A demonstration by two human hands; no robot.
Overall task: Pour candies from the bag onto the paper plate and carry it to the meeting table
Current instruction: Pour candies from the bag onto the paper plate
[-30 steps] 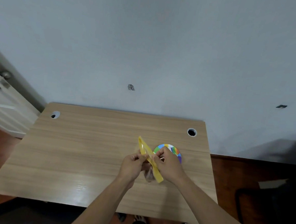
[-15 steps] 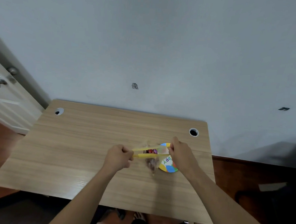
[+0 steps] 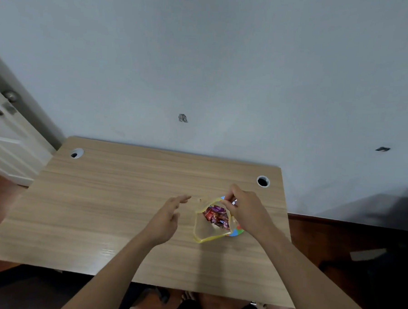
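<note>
Bag (image 3: 212, 222) mouth pinched by right fingers (image 3: 226, 201), left fingers (image 3: 180, 199) spread empty beside it

One bag (image 3: 212, 222), one paper plate (image 3: 238, 232), two hands, two desk holes, candies uncountable.

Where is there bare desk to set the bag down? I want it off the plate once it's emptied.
Free: the wide stretch of desk left of the left hand, out to the left cable hole, and the near strip by the front edge. Crowded: the right side, where the bag, plate and right hand cluster.
</note>
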